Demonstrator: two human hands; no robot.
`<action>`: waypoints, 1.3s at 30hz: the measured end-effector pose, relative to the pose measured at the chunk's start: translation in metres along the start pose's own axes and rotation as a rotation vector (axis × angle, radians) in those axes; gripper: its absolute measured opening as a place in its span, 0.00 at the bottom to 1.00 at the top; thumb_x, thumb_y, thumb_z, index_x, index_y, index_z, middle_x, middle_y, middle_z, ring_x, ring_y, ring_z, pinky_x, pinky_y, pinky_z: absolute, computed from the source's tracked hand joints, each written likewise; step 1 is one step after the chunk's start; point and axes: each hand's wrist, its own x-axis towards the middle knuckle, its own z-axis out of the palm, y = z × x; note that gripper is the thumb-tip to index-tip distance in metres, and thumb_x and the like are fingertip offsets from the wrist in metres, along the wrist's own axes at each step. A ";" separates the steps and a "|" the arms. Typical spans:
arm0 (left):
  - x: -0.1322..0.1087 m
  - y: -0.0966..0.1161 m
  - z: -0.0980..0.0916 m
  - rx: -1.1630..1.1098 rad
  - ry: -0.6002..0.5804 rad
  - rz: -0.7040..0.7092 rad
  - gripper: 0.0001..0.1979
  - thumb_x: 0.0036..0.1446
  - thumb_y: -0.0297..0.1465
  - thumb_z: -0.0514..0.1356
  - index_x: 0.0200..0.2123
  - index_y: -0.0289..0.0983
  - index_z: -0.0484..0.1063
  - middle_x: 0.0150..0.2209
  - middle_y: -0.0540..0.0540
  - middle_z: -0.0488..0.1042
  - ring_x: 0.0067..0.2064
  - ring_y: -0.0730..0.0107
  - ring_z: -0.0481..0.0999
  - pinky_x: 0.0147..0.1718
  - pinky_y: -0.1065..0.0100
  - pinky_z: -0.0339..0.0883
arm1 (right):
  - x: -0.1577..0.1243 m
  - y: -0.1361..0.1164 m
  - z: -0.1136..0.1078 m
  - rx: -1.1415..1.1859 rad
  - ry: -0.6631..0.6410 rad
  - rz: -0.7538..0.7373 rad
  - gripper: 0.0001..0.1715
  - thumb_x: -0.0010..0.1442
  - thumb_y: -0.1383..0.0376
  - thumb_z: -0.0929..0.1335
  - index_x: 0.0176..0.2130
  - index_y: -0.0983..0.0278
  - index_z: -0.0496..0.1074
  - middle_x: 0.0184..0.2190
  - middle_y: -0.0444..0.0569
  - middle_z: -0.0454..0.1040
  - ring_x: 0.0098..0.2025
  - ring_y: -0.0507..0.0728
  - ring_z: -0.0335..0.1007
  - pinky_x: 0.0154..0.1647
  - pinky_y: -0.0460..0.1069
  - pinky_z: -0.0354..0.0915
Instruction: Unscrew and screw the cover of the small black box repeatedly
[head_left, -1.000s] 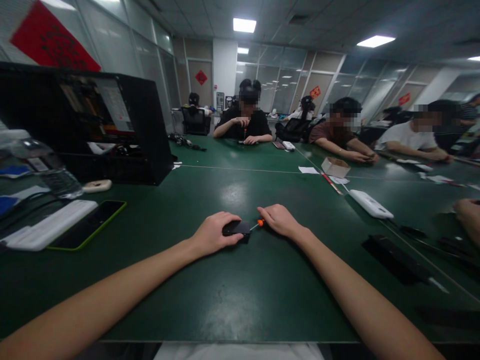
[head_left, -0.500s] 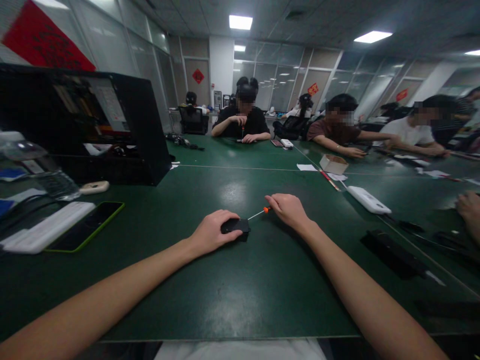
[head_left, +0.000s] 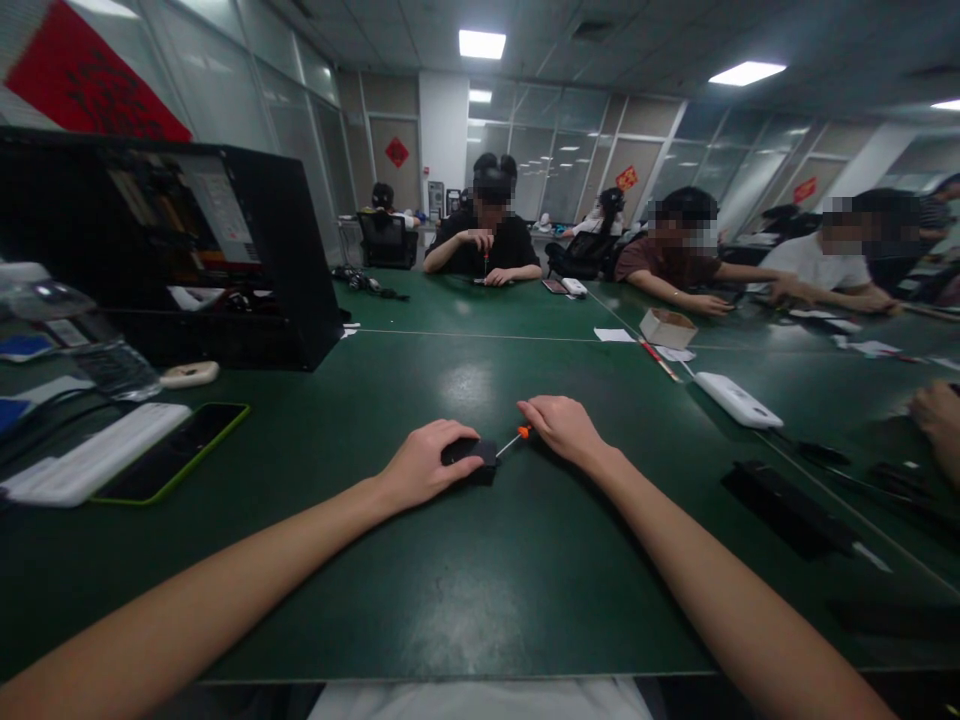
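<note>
Our two hands at a small black device, mid-table.

Our left hand [head_left: 424, 465] clasps the small black device [head_left: 474, 455] flat on the green table [head_left: 480, 590]; our right hand [head_left: 561, 428] pinches an orange-tipped screwdriver [head_left: 514, 440], its tip meeting the device's right edge. Bare felt lies toward the near edge. Left sits a phone [head_left: 174, 452]; co-workers line the far edge.

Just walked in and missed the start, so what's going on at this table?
A person sits at a green table. The left hand presses a small black device flat on it. The right hand holds an orange-handled screwdriver, its tip at the device's edge. Other people sit working farther along the table.
</note>
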 end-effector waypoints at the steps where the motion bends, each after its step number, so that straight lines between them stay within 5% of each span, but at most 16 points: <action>1: 0.000 0.001 0.000 0.000 -0.003 0.001 0.15 0.63 0.40 0.63 0.48 0.37 0.75 0.45 0.42 0.80 0.47 0.57 0.78 0.48 0.59 0.70 | 0.000 0.002 -0.002 -0.010 0.011 0.018 0.33 0.75 0.52 0.53 0.33 0.63 0.75 0.35 0.51 0.80 0.37 0.55 0.74 0.35 0.48 0.53; 21: 0.000 0.004 0.000 0.035 0.036 0.002 0.16 0.60 0.39 0.67 0.46 0.37 0.75 0.44 0.42 0.80 0.45 0.57 0.78 0.48 0.58 0.71 | -0.001 -0.010 -0.013 -0.133 0.061 0.169 0.38 0.74 0.49 0.50 0.38 0.66 0.77 0.40 0.57 0.80 0.41 0.59 0.74 0.30 0.49 0.49; 29: -0.001 0.005 -0.001 0.045 0.046 0.005 0.15 0.59 0.39 0.67 0.45 0.37 0.76 0.43 0.42 0.80 0.44 0.57 0.78 0.45 0.59 0.71 | -0.001 -0.020 -0.007 -0.056 -0.036 0.078 0.40 0.75 0.49 0.50 0.33 0.62 0.79 0.34 0.52 0.82 0.36 0.56 0.76 0.34 0.48 0.54; 39: 0.000 0.002 0.001 0.032 0.019 -0.001 0.15 0.60 0.40 0.66 0.46 0.37 0.75 0.43 0.42 0.79 0.45 0.56 0.78 0.46 0.58 0.71 | 0.001 -0.003 -0.018 -0.060 -0.134 0.007 0.43 0.71 0.42 0.52 0.31 0.63 0.81 0.30 0.55 0.80 0.32 0.57 0.75 0.31 0.49 0.52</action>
